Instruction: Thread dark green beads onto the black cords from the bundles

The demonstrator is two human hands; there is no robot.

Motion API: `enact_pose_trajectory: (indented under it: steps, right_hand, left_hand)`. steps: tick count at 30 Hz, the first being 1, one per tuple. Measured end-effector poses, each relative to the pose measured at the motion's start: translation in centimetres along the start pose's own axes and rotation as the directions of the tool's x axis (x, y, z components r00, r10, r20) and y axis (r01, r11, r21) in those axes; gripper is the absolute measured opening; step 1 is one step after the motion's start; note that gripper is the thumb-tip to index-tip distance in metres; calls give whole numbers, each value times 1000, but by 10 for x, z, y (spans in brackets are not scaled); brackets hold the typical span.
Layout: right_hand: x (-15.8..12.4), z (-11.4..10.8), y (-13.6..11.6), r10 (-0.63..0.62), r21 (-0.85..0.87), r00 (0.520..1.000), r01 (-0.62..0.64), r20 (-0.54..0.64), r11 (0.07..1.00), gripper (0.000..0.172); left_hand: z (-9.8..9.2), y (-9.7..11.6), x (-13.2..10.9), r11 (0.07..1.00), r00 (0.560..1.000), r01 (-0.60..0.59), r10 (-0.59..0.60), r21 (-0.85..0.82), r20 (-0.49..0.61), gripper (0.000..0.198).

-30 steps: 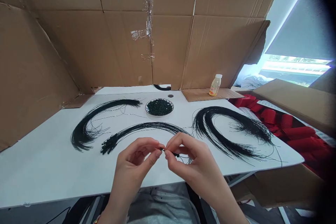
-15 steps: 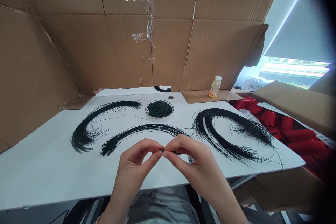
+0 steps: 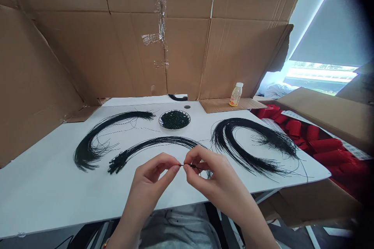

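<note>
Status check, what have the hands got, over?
Left hand: fingers pinching thin black cord. Right hand: fingers at its small dark bead. Black cord bundle behind the hands.

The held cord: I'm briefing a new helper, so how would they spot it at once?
On the white table, three sweeps of black cord lie in arcs. Nearest the person, the left hand and right hand pinch one thin black cord. Unlike the others, it is held up off the table, with a small dark knob on it.
</note>
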State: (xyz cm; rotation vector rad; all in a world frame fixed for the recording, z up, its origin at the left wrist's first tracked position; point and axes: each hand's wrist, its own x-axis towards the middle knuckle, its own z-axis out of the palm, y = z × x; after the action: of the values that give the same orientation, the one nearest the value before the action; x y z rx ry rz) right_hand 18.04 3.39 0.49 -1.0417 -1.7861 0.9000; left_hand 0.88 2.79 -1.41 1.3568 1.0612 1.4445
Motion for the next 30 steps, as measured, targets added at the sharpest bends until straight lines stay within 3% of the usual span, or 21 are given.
enact_pose_trajectory:
  steps: [4,8,11,16,20,24,28,30]
  right_hand:
    - [2,-2,-1,6,-1,999,-6,51,1000,11]
    - [5,-9,3,4,34,1000,-4,2,999,12]
    - [6,-16,7,28,13,998,-27,-51,1000,12]
    - [4,-22,5,47,-15,996,-49,-74,999,12]
    - [3,-20,4,57,4,997,-57,-48,998,12]
    - [10,-16,8,68,91,997,-70,31,993,13]
    - [17,-11,12,63,227,989,-93,134,970,13]
    - [18,-7,12,62,288,987,-103,150,952,13]
  left_hand:
    - [-5,1,5,998,1000,29,-30,50,6,7]
    - [-27,-16,19,921,981,76,-139,383,139,23]
    - [-36,-40,27,811,970,72,-193,580,150,20]
    - [-26,-66,29,792,964,89,-220,604,147,14]
    - [-21,-69,31,814,969,105,-212,572,124,15]
    - [-23,-58,31,865,970,129,-211,485,118,18]
    - [-18,-34,23,963,966,232,-244,138,83,26]
    - [-12,-23,17,965,967,254,-251,-65,44,28]
